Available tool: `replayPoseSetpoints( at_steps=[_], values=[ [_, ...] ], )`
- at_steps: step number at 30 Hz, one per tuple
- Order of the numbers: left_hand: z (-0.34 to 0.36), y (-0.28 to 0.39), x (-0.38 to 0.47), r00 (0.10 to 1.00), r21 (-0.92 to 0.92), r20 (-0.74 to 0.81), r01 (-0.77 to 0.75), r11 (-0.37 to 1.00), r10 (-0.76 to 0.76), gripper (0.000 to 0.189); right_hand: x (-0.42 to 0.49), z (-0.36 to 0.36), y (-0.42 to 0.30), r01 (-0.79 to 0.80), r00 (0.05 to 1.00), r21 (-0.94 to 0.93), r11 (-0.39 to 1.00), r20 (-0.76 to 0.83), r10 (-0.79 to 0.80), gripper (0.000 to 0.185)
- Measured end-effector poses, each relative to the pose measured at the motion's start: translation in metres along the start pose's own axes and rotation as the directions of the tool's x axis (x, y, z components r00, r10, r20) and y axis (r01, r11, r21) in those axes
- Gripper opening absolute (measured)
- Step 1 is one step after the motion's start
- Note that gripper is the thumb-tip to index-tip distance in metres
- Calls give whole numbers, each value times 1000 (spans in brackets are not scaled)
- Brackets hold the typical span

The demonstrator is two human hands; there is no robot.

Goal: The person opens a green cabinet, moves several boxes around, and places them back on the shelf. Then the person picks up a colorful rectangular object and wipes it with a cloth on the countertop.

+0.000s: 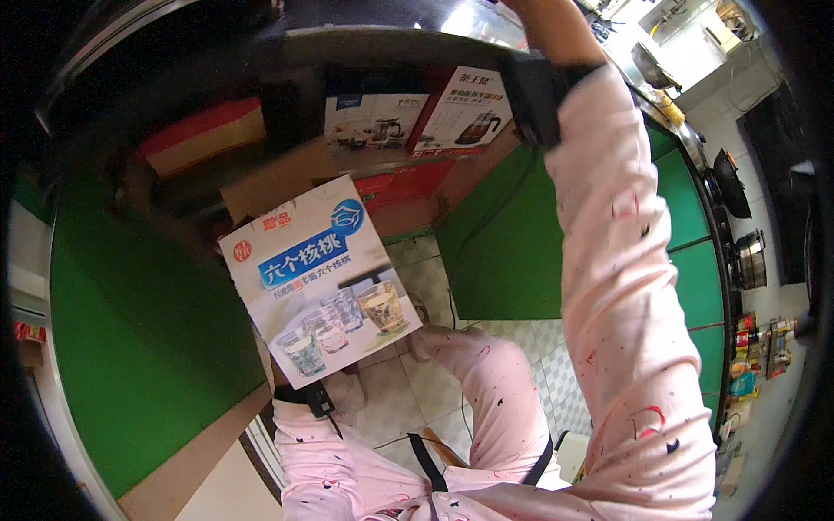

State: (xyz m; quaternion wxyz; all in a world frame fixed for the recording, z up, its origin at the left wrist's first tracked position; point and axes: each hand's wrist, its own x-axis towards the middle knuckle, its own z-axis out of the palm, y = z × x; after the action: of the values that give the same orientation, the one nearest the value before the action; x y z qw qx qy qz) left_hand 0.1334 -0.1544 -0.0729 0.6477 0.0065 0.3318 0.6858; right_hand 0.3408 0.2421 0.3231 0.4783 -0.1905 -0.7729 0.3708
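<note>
A white cardboard box [319,286] printed with drinking glasses is tilted in front of the open cabinet, its printed face towards me. My left hand [279,376] supports it from behind at the lower left; only a sliver of skin by the wrist strap shows, and the fingers are hidden. My right arm reaches up past the cabinet to the dark counter [391,19], and the right hand is out of view beyond the top edge. Inside the cabinet stand a white box with a teapot picture [376,120] and a red and white kettle box [462,114].
A red box [410,189] lies low in the cabinet, and a red and yellow box [205,137] is at its left. Green cabinet doors [156,338] flank the opening. A dark cable [453,286] hangs down to the tiled floor [417,384]. Pans and a pot [750,259] are at right.
</note>
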Motion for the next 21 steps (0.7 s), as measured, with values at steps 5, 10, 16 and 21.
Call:
replayPoseSetpoints(
  at_steps=[5,10,16,21],
  values=[
    [-6,6,-8,999,-13,-34,-39,999,38,73,-187,25,-43,-227,973,245,943,100,208,26],
    [-10,5,-11,996,-21,-62,-66,998,64,73,-217,74,75,-613,790,-162,774,-114,602,23],
    [-11,-3,-12,993,-2,-80,-84,996,84,73,-119,51,204,28,965,-993,118,57,255,26],
    [-11,-9,-18,989,11,-103,-110,994,111,73,-94,44,216,90,957,-992,94,112,266,26]
  ],
)
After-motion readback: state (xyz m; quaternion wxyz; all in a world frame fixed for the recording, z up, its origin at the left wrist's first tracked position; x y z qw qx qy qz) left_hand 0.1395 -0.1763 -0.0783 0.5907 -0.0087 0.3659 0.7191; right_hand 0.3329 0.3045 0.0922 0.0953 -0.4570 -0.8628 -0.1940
